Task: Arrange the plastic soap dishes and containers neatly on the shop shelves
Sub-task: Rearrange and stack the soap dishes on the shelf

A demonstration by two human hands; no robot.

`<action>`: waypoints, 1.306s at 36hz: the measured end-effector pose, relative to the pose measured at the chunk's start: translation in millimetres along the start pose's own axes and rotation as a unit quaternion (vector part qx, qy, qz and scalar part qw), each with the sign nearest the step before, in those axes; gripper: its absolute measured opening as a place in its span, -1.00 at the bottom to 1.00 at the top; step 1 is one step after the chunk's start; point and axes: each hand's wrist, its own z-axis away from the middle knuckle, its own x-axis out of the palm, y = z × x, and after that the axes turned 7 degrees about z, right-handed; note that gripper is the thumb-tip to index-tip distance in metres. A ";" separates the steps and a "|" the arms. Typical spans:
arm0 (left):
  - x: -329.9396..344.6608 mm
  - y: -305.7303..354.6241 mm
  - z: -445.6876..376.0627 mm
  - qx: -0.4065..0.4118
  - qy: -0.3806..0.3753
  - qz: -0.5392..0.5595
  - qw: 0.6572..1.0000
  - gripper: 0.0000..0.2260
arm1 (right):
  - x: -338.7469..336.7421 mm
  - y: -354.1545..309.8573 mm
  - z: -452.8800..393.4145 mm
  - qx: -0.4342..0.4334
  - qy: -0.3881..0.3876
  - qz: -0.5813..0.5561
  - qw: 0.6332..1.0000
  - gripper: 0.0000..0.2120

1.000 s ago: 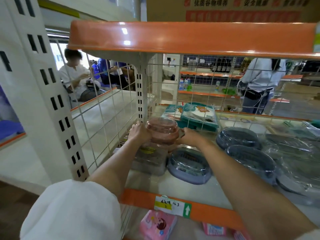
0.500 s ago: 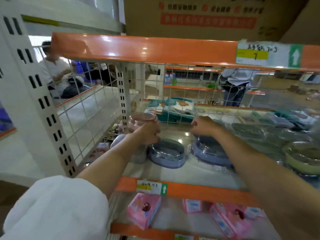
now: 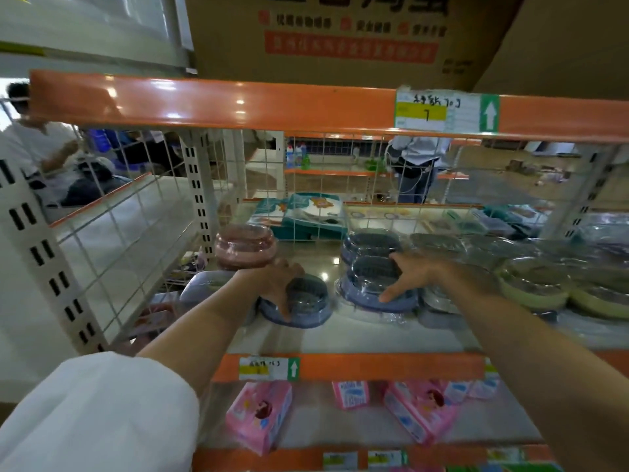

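- Soap dishes sit in a loose row on the middle shelf (image 3: 340, 338), most wrapped in clear plastic.
- Blue dish (image 3: 299, 303) lies near the front left of the shelf; the left hand (image 3: 275, 284) rests on its left rim, fingers bent down over the edge and touching it.
- Blue stack (image 3: 374, 277), two or three dishes high, stands just right of that dish; the right hand (image 3: 413, 277) reaches onto it with fingers spread fairly wide, thumb against the lower dish's side, the other fingers on the upper dish.
- Pink stack (image 3: 245, 247) stands behind the left hand, by the wire side grid (image 3: 136, 233).
- Grey dish (image 3: 204, 284) lies partly hidden under the left forearm.
- Green dishes (image 3: 534, 287) lie to the right, touching one another.
- Pink boxes (image 3: 260, 415) stand on the shelf below.
- Cardboard box (image 3: 340, 35) sits on the top shelf, above a price tag (image 3: 446, 112).
- Two people show beyond the rear grid.
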 end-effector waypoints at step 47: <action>-4.6 -37.4 -33.7 -0.075 0.239 0.039 0.967 -0.77 | -24.7 -96.4 -72.0 -0.083 0.193 0.087 0.974 -0.04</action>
